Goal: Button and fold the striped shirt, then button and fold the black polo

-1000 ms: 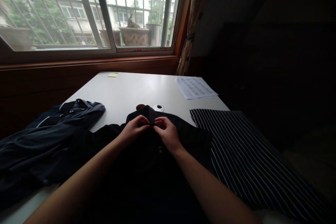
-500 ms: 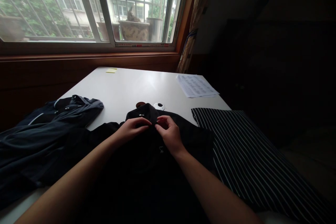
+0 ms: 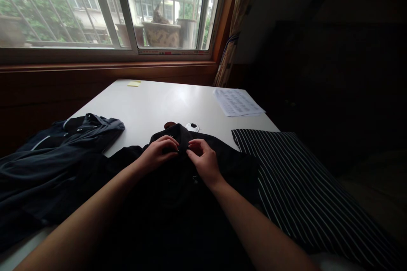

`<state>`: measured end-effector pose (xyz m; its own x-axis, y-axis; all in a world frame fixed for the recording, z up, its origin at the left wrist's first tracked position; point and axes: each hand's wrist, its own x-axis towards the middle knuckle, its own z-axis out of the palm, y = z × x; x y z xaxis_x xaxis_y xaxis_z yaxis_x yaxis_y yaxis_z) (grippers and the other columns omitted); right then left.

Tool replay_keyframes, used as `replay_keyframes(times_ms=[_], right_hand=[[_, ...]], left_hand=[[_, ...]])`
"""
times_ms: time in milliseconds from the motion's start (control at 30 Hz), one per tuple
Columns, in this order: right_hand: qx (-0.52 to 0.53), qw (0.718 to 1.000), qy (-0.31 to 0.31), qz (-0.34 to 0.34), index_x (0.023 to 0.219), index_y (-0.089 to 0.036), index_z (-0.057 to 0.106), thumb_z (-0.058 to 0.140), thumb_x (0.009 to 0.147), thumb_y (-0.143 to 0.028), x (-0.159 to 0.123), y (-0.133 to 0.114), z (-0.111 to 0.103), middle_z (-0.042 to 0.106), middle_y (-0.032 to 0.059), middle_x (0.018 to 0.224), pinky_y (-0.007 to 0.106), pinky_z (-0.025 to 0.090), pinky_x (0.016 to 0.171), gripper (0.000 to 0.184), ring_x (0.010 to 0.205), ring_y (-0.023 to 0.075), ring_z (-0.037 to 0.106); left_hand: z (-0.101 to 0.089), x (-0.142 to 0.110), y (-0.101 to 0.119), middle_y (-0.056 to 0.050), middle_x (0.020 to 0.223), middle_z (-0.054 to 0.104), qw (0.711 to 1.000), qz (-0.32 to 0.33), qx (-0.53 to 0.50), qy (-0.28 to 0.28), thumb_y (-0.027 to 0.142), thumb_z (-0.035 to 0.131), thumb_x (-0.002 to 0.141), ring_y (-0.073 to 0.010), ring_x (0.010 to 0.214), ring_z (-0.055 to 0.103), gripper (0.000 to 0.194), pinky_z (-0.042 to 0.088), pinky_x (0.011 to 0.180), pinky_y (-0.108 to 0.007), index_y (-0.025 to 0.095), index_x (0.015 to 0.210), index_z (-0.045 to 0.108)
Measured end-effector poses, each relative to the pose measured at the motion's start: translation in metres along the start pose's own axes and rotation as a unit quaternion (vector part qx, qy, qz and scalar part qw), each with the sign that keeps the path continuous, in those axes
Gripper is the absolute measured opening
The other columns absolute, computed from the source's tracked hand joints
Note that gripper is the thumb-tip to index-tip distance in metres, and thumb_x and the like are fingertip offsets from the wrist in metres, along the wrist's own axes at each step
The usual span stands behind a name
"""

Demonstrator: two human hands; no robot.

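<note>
A black shirt with a collar and a small light chest emblem lies spread on the white table. My left hand is at the left side of its collar opening, thumb and fingertips closed on the fabric. Just to the right, my right hand pinches the edge of the front opening between thumb and fingers. The two hands are a small gap apart. Exactly what lies under the fingertips is too dark to make out.
Left lies a crumpled dark blue garment; right, a dark striped cloth. Beyond the collar are a brown round object and a white disc with a dark centre. Printed papers and yellow sticky notes rest on the table.
My left hand has shifted slightly left and up, widening the gap between the hands. My right hand stays almost in place at the collar opening.
</note>
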<state>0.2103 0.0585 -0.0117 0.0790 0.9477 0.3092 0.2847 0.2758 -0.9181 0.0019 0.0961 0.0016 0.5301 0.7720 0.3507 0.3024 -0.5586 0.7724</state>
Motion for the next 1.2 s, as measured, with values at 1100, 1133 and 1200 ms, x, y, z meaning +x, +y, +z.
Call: replay_keyframes(times_ms=[1100, 1133, 1200], right_hand=[[0.041, 0.993, -0.108, -0.007, 0.113, -0.025, 0.064, 0.068, 0.081, -0.022, 0.002, 0.002, -0.001, 0.073, 0.0020, 0.101, 0.034, 0.056, 0.087, 0.033, 0.091, 0.0181, 0.071], [0.040, 0.993, -0.109, -0.008, 0.114, -0.026, 0.064, 0.069, 0.080, -0.022, 0.003, 0.003, 0.000, 0.073, 0.0021, 0.102, 0.033, 0.056, 0.087, 0.035, 0.092, 0.0182, 0.071], [0.036, 0.993, -0.108, -0.009, 0.113, -0.025, 0.064, 0.071, 0.078, -0.022, 0.003, 0.004, 0.001, 0.072, 0.0022, 0.101, 0.033, 0.056, 0.087, 0.036, 0.094, 0.0184, 0.070]], left_hand=[[0.018, -0.002, 0.007, -0.001, 0.087, 0.074, 0.991, -0.107, 0.029, 0.076, 0.024, 0.070, 0.082, -0.0207, 0.081, 0.069, 0.006, 0.052, 0.076, -0.032, 0.021, 0.088, 0.070], [0.018, -0.002, 0.007, -0.001, 0.086, 0.074, 0.991, -0.109, 0.027, 0.078, 0.023, 0.070, 0.082, -0.0205, 0.081, 0.069, 0.006, 0.052, 0.075, -0.031, 0.022, 0.087, 0.070], [0.018, -0.002, 0.007, -0.001, 0.086, 0.074, 0.990, -0.111, 0.025, 0.079, 0.022, 0.069, 0.082, -0.0205, 0.081, 0.069, 0.006, 0.052, 0.076, -0.031, 0.021, 0.087, 0.071]])
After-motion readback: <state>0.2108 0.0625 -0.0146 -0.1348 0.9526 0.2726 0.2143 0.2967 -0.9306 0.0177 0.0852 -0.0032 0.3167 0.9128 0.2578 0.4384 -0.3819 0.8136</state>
